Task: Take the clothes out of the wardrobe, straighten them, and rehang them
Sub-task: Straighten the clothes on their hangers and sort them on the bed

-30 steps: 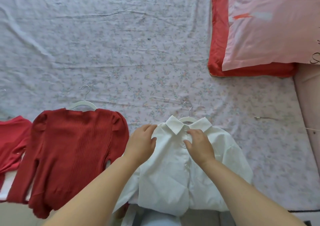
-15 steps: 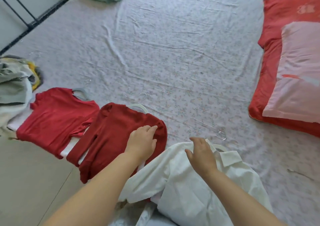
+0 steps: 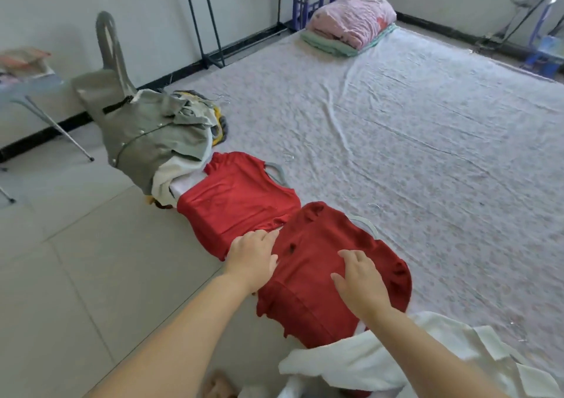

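Our right grip [image 3: 360, 278] has come off the white shirt [image 3: 396, 364] and joined our left grip [image 3: 253, 254] on the dark red top [image 3: 320, 272]. Both grips lie flat with the fingers spread. They press on the cloth and hold nothing.

The dark red top lies in the lower middle of the frame, half on the bed [image 3: 427, 153] and half hanging over its edge above the floor [image 3: 76, 275]. Its white hanger [image 3: 364, 223] peeks out at the neck. We think we are at the smoothing step for this top. Next we likely need to stroke the wrinkles flat, then catch the hanger hook and lift the top to hang it again.

The bright red top [image 3: 238, 202] touches it on the upper left, so we should take care not to drag that one along. The white shirt lies rumpled at the bottom right, and its edge covers the bottom of the dark red top. A heap with a grey-green jacket [image 3: 146, 141] sits at the left. A black rack [image 3: 198, 16] stands at the top, and a folded pink blanket [image 3: 351, 19] rests at the far end of the bed.
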### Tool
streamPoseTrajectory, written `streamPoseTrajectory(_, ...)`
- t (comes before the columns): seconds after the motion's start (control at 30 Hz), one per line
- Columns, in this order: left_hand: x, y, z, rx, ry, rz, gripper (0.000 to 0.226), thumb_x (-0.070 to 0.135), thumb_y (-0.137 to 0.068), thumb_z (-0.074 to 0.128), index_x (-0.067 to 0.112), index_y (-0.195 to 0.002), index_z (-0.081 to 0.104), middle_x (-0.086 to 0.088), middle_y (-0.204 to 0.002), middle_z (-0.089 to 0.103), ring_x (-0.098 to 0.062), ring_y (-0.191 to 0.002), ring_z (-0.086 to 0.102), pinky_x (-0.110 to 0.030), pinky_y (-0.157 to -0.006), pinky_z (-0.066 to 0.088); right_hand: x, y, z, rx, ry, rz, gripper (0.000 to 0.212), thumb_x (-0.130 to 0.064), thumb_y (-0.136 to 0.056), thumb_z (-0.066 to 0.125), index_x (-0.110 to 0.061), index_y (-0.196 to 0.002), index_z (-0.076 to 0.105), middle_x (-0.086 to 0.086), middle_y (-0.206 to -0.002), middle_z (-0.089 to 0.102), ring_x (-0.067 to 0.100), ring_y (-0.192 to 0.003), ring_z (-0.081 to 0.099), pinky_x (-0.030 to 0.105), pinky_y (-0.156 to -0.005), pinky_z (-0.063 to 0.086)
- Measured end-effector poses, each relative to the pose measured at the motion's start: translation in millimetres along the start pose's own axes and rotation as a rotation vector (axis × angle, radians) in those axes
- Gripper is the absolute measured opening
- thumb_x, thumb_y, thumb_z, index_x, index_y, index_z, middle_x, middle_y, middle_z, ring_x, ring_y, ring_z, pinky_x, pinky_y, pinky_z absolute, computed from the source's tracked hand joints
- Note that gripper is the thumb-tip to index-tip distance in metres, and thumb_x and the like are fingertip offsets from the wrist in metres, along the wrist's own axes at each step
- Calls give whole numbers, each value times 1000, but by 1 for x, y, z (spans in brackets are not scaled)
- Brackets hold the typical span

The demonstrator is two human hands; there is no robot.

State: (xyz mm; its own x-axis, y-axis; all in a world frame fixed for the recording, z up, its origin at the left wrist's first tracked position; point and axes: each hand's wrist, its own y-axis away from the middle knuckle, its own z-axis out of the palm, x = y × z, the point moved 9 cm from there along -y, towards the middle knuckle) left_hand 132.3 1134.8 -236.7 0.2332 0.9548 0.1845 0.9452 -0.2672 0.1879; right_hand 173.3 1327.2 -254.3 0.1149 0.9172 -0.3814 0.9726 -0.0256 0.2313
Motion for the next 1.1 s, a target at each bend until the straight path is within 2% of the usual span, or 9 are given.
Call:
streamPoseTrajectory(0.27, -195, 38, -35, 10, 75, -150, 53, 34, -94, 44, 19, -143, 29, -1, -136, 44, -20, -125, 40, -34, -102, 30, -183, -44, 67, -97, 81, -129, 52, -29, -90, 56, -16, -137, 39, 3, -135, 43, 21, -123, 41, 31, -100, 37)
streamPoseTrajectory(0.53, -341, 46, -47, -10, 119, -325, 50, 33, -95, 41, 20, -141, 30, 0, -137, 42, -19, -126, 39, -33, -102, 30, -318, -114, 117, -176, 125, -262, 51, -29, -89, 56, -17, -136, 39, 2, -135, 44, 23, -125, 39, 32, -100, 34)
streamPoseTrajectory(0.83, -484, -27, -86, -36, 95, -434, 49, 34, -95, 40, 21, -141, 29, 1, -139, 40, -19, -128, 36, -33, -103, 29, -444, -243, 154, -227, 136, -347, 47, -28, -90, 54, -17, -134, 41, 3, -132, 45, 24, -122, 42, 31, -96, 38)
streamPoseTrajectory(0.97, -531, -69, -117, -6, 90, -434, 48, 33, -95, 40, 22, -140, 30, 1, -138, 40, -20, -128, 36, -33, -102, 29, -487, -295, 150, -220, 135, -354, 46, -23, -90, 49, -17, -135, 41, 3, -133, 45, 23, -122, 42, 30, -97, 37)
streamPoseTrajectory(1.1, -570, -114, -133, -31, 67, -386, 49, 34, -94, 41, 22, -140, 30, 1, -139, 40, -20, -128, 37, -34, -101, 29, -517, -341, 147, -211, 138, -330, 48, -27, -90, 53, -18, -136, 40, 2, -134, 44, 22, -124, 41, 30, -98, 38)
